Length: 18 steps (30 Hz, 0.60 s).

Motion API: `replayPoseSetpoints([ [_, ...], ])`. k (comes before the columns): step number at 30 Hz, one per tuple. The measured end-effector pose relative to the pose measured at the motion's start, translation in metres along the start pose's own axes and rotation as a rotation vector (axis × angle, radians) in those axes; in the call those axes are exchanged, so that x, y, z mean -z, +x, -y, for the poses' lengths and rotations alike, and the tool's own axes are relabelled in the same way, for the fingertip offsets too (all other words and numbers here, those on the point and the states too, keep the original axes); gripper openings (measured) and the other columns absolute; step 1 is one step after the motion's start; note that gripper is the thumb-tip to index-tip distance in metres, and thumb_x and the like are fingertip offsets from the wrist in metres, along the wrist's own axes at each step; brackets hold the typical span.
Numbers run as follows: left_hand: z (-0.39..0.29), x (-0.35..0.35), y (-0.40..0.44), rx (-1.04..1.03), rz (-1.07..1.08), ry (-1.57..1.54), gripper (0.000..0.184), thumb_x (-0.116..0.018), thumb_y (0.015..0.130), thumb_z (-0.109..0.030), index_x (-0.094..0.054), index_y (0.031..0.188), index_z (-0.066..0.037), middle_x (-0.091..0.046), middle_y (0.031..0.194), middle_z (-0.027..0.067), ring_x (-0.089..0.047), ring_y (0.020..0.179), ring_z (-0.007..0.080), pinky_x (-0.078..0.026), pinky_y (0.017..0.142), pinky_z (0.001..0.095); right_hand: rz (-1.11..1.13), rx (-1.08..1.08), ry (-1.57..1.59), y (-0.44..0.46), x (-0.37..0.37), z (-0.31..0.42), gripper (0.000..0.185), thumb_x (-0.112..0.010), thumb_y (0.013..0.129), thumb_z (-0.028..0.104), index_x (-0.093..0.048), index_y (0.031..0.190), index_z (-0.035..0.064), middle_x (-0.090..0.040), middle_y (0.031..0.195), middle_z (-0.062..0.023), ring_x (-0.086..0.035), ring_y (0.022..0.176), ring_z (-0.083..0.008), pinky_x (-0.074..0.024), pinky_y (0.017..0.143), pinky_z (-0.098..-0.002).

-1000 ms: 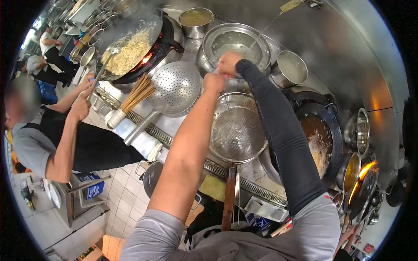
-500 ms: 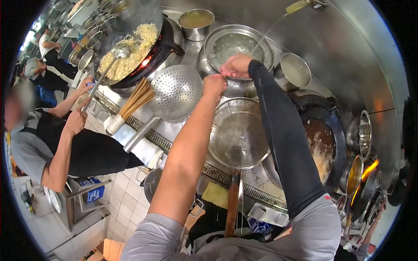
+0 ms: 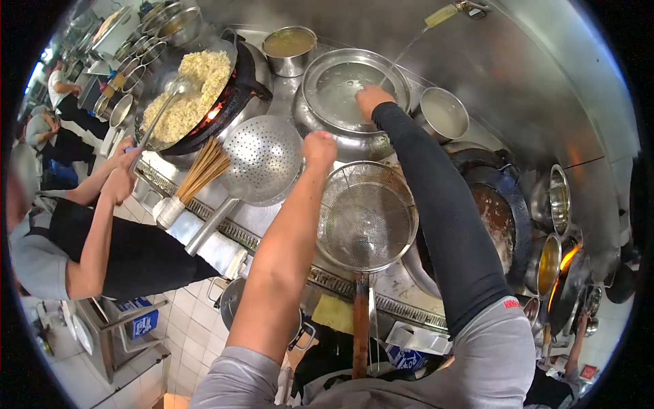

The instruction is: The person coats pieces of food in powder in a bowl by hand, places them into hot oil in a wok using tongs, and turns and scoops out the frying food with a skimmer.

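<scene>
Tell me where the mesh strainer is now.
In the head view, the mesh strainer is near the centre, on the near side of the metal pot beneath the right hand and right of the perforated skimmer.

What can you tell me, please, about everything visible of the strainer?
The strainer is round, with metal-looking mesh and a shiny rim. Its long brown handle looks wooden and points down the picture. It seems face up, between the skimmer and the black wok. Neither the left hand nor the right hand holds it; what supports it underneath is hidden.
</scene>
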<state>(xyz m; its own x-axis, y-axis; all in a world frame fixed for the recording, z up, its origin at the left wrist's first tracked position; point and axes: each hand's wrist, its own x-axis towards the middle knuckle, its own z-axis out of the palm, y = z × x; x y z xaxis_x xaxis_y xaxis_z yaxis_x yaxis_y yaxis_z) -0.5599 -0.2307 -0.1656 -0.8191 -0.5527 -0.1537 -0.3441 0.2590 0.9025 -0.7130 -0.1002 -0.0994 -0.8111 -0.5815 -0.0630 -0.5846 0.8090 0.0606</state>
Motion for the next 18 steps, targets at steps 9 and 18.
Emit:
replayPoseSetpoints([
  [9,-0.007,-0.007,0.016,0.245,0.131,-0.861,0.016,-0.055,0.086,-0.009,-0.067,0.087,0.002,-0.067,0.076,0.0131,-0.065,0.066,0.0217,-0.05,0.057,0.034,0.397,0.066,0.652,-0.013,0.034,0.054,0.016,-0.064,0.081,0.013,-0.072,0.088,0.0011,-0.07,0.087,-0.0206,-0.07,0.085,-0.0324,-0.0559,0.073,-0.0424],
  [18,0.018,-0.002,0.029,0.152,-0.035,-0.064,0.024,-0.063,0.077,-0.023,-0.071,0.079,0.0,-0.07,0.084,0.0203,-0.069,0.081,0.0313,-0.051,0.075,0.0426,-0.111,-0.084,0.041,-0.024,0.032,0.026,0.023,-0.058,0.083,0.016,-0.074,0.095,0.0046,-0.071,0.102,-0.0199,-0.069,0.096,-0.0341,-0.056,0.082,-0.0428],
])
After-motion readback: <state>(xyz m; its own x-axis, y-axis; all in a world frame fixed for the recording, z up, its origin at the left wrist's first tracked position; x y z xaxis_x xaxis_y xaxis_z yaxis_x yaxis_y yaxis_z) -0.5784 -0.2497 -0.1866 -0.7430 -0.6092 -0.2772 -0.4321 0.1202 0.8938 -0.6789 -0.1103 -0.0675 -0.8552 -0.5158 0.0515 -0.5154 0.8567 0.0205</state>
